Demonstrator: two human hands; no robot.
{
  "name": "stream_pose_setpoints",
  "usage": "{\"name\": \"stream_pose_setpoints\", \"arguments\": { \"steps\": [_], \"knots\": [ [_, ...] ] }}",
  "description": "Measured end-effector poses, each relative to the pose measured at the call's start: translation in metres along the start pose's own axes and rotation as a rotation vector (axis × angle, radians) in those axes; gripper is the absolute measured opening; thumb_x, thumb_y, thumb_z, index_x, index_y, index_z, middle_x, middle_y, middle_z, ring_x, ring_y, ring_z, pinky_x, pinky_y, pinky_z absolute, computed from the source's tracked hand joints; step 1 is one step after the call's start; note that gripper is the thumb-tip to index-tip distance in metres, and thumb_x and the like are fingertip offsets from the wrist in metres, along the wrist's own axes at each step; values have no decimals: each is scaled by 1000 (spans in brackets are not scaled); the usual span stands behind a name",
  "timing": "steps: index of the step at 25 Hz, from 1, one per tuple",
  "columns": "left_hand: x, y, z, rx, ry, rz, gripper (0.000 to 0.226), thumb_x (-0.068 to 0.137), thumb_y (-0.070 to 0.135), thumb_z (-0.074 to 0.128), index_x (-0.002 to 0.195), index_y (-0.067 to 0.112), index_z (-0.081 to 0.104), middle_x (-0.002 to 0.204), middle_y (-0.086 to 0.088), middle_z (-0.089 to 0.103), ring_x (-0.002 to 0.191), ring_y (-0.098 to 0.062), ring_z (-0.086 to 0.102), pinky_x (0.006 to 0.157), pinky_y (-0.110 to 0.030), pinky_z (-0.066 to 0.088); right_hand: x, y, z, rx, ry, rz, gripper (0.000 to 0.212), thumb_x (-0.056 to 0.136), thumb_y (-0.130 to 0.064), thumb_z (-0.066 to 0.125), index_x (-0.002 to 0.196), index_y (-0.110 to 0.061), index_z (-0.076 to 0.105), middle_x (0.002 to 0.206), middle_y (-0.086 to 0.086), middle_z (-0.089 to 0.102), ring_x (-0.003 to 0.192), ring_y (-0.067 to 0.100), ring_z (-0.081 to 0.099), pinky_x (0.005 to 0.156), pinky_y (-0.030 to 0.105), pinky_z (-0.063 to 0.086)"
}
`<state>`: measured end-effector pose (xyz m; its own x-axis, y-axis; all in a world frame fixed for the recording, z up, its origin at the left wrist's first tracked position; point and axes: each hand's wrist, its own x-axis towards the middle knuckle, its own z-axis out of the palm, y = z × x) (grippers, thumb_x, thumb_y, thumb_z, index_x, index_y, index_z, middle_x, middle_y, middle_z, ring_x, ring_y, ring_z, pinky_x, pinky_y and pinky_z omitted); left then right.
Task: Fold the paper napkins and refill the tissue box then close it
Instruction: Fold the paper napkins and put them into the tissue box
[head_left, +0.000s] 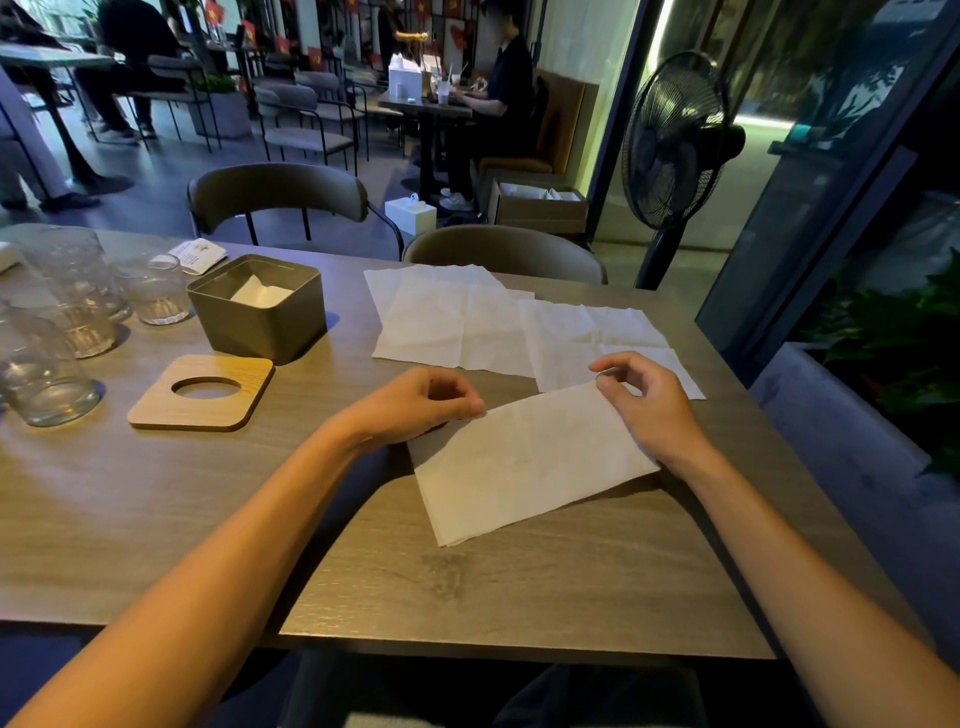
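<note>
1. Napkin under work: one folded napkin lies flat on the tabletop, directly in front of the person and turned at a slant, its long fold line running from lower left to upper right.
2. Left hand: fingers curled, thumb and fingertips closed on the far left corner of the folded napkin. The wrist rests on the tabletop.
3. Right hand: thumb and forefinger pinch the far right corner of the same napkin. The remaining fingers are loosely bent above it, and the heel of the hand lies over the napkin's right edge.
4. Flat napkins: two unfolded sheets lie creased and spread out beyond the hands. The right-hand sheet overlaps the edge of the left one, and its near part sits under the right hand's fingers.
5. Tissue box: a dark, square, open-topped container stands upright to the left of the flat napkins. A white napkin stack is visible inside, well below the rim.
6. Lid: a light wooden square with a round hole lies flat on the tabletop just beside the box, on the side nearer the person. Whether it touches the box cannot be told.
7. Other items: several clear glasses stand at the left edge of the tabletop, and a small white packet lies behind the box.
8. Surroundings: two chairs stand at the far side of the tabletop, and a black standing fan is to the right.
</note>
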<state>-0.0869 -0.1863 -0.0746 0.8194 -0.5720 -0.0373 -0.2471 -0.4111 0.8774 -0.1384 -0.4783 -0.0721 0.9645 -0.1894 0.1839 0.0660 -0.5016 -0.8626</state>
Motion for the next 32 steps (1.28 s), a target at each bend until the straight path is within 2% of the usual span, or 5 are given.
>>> {"name": "stream_pose_setpoints", "arguments": {
  "steps": [7, 13, 18, 25, 32],
  "knots": [
    [0, 2, 8, -25, -63, 51, 16, 92, 22, 68, 95, 12, 56, 79, 4, 68, 81, -10, 67, 77, -25, 53, 1, 2, 0, 40, 48, 21, 11, 102, -28, 58, 110, -27, 66, 122, -7, 62, 110, 13, 59, 85, 33, 53],
    [-1, 2, 18, 64, -57, 103, 12, 91, 23, 69, 94, 22, 57, 100, -6, 68, 94, -17, 66, 88, -34, 55, -6, -6, -2, 10, -79, 127, 24, 101, -44, 55, 113, -26, 66, 113, -4, 66, 98, 17, 65, 74, 31, 49],
    [1, 0, 8, 34, 11, 68, 22, 95, 27, 64, 115, 30, 59, 106, 2, 69, 100, -11, 64, 86, -25, 49, -12, -5, -6, 14, -211, 108, 17, 99, -27, 63, 116, -32, 64, 89, 1, 78, 92, 17, 73, 79, 36, 59],
    [14, 0, 5, 85, -42, 102, 26, 91, 22, 69, 116, 23, 63, 92, 4, 75, 90, -9, 71, 89, -25, 51, -11, -7, -12, 85, -313, 153, 27, 97, -22, 67, 123, -28, 62, 109, 2, 75, 102, 16, 71, 80, 30, 60],
    [14, -1, 2, 124, -83, 126, 21, 92, 19, 68, 113, 23, 66, 88, 9, 73, 89, -5, 69, 83, -16, 47, 1, 4, -6, -301, -172, 41, 17, 97, -28, 66, 113, -29, 67, 111, -3, 64, 98, 11, 59, 86, 27, 52]
  ]
}}
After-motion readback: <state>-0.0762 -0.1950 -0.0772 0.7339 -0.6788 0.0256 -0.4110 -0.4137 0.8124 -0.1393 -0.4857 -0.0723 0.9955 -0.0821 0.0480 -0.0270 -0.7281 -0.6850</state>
